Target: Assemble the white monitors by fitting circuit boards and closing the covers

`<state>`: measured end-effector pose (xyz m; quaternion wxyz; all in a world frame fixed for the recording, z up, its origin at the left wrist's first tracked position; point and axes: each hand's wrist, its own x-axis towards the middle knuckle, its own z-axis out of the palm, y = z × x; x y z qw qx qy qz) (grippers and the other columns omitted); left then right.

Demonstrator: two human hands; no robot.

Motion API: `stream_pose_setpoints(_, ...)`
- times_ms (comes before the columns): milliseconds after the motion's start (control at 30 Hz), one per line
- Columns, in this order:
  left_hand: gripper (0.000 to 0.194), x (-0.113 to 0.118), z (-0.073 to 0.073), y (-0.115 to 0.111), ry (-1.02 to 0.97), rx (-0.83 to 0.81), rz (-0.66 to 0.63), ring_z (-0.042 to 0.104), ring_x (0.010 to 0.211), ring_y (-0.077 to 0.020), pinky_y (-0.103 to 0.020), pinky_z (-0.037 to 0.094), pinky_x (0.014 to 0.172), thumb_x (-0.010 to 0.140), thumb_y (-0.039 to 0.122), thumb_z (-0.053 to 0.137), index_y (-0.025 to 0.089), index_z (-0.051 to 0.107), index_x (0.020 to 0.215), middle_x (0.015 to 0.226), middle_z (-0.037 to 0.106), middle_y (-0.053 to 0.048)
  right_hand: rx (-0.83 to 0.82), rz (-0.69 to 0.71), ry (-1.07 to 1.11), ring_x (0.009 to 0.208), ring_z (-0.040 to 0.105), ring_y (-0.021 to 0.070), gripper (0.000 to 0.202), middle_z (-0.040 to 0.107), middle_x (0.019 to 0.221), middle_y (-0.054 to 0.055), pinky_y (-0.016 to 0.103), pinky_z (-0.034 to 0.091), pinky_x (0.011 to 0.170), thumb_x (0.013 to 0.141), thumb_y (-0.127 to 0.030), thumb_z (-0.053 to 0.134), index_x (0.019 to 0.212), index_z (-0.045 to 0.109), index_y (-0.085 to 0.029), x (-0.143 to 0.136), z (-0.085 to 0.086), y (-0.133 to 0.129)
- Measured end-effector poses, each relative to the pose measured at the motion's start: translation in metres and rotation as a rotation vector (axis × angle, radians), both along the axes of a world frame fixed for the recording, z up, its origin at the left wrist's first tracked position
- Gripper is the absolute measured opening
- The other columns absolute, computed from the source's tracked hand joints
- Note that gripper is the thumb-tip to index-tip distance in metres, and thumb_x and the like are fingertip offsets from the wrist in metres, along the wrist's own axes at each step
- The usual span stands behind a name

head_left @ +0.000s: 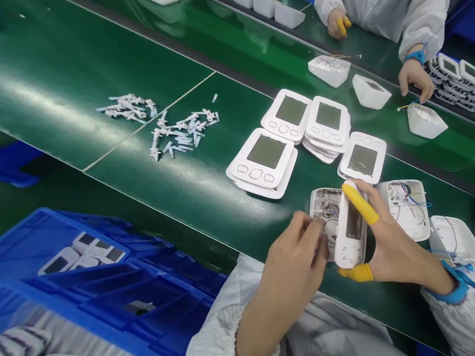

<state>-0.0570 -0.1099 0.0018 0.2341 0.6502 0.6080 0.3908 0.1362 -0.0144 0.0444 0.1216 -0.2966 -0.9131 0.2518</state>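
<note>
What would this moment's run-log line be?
right hand: holding screen panel | left hand: at open wired housing | green table: stacked panels, small loose parts

The right hand (390,244), yellow covers (361,204) on two digits, holds a white panel (348,249) tilted beside an open, wired housing (327,203), the left hand (292,262) curling its fingers close by. More panels (266,153) lie on the green worktop (204,192) near scattered small pale pieces (180,132), and across from them a co-worker's hand (415,79) is at a white shell (428,124).
</note>
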Motion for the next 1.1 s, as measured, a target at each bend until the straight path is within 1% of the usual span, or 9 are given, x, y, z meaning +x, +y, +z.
stream_pose_setpoints(67,0.020,-0.001,-0.004,0.003,-0.172,-0.072,-0.054,0.059,0.058,-0.0150,-0.026,0.046,0.054,0.101,0.013,0.047,0.016,0.067,0.097,0.076,0.066,-0.002,0.010,-0.011,-0.002,0.157,0.026,0.0384,0.116,0.017,0.166,0.016,0.057,0.038,0.125,0.076,-0.041,0.085,0.166,0.012,-0.028,0.000,-0.001,0.001)
stream_pose_setpoints(133,0.021,-0.001,-0.008,0.005,-0.374,-0.163,-0.093,0.057,0.053,-0.0124,-0.023,0.043,0.051,0.103,0.017,0.049,0.017,0.069,0.095,0.068,0.067,0.001,0.016,-0.024,-0.010,0.157,0.026,0.0386,0.117,0.017,0.166,0.016,0.057,0.039,0.125,0.076,-0.041,0.085,0.166,0.012,-0.029,0.001,-0.002,0.002)
stream_pose_setpoints(233,0.018,-0.001,-0.016,0.005,-0.590,-0.228,-0.087,0.060,0.054,-0.0104,-0.021,0.046,0.051,0.102,0.024,0.055,0.018,0.073,0.103,0.081,0.077,-0.001,0.039,-0.026,-0.027,0.158,0.025,0.0390,0.117,0.017,0.167,0.015,0.058,0.039,0.124,0.076,-0.042,0.086,0.166,0.013,-0.030,0.000,-0.002,0.002)
stream_pose_setpoints(333,0.018,-0.002,-0.022,0.003,-0.683,-0.212,-0.070,0.058,0.049,-0.0074,-0.019,0.048,0.052,0.101,0.023,0.058,0.019,0.075,0.108,0.090,0.079,-0.002,0.055,-0.029,-0.043,0.158,0.024,0.0405,0.115,0.017,0.167,0.016,0.060,0.039,0.123,0.077,-0.043,0.085,0.166,0.013,-0.029,-0.001,-0.002,0.001)
stream_pose_setpoints(500,0.019,-0.001,-0.030,0.002,-0.633,-0.075,-0.040,0.057,0.051,-0.0069,-0.017,0.042,0.049,0.102,0.017,0.057,0.018,0.077,0.103,0.077,0.075,0.001,0.062,-0.028,-0.068,0.156,0.026,0.0423,0.114,0.016,0.167,0.016,0.061,0.042,0.120,0.078,-0.044,0.084,0.167,0.013,-0.031,-0.004,-0.003,-0.002)
stream_pose_setpoints(733,0.018,0.001,-0.035,0.005,-0.541,0.089,-0.025,0.055,0.055,-0.0065,-0.017,0.040,0.052,0.101,0.010,0.058,0.017,0.075,0.100,0.075,0.073,0.001,0.080,-0.013,-0.080,0.156,0.025,0.0415,0.115,0.015,0.166,0.016,0.061,0.043,0.120,0.080,-0.046,0.082,0.167,0.009,-0.030,-0.005,-0.005,-0.002)
stream_pose_setpoints(900,0.022,0.002,-0.037,0.005,-0.523,0.115,-0.031,0.056,0.056,-0.0070,-0.017,0.041,0.054,0.099,0.006,0.054,0.017,0.073,0.097,0.073,0.071,0.002,0.085,-0.018,-0.084,0.157,0.024,0.0410,0.114,0.015,0.167,0.016,0.063,0.040,0.121,0.080,-0.042,0.083,0.167,0.010,-0.031,-0.007,-0.006,-0.002)
stream_pose_setpoints(1000,0.024,0.002,-0.038,0.004,-0.512,0.110,-0.025,0.054,0.055,-0.0069,-0.018,0.040,0.053,0.099,0.005,0.052,0.017,0.072,0.095,0.071,0.068,0.003,0.088,-0.016,-0.089,0.157,0.023,0.0406,0.112,0.015,0.167,0.016,0.063,0.039,0.122,0.079,-0.041,0.083,0.166,0.013,-0.030,-0.007,-0.007,-0.002)
stream_pose_setpoints(1100,0.025,0.003,-0.037,0.003,-0.516,0.095,-0.020,0.055,0.056,-0.0072,-0.018,0.040,0.053,0.097,0.004,0.051,0.017,0.072,0.094,0.072,0.069,0.002,0.089,-0.010,-0.089,0.157,0.023,0.0415,0.108,0.015,0.167,0.017,0.063,0.039,0.122,0.080,-0.040,0.082,0.166,0.016,-0.029,-0.007,-0.007,-0.002)
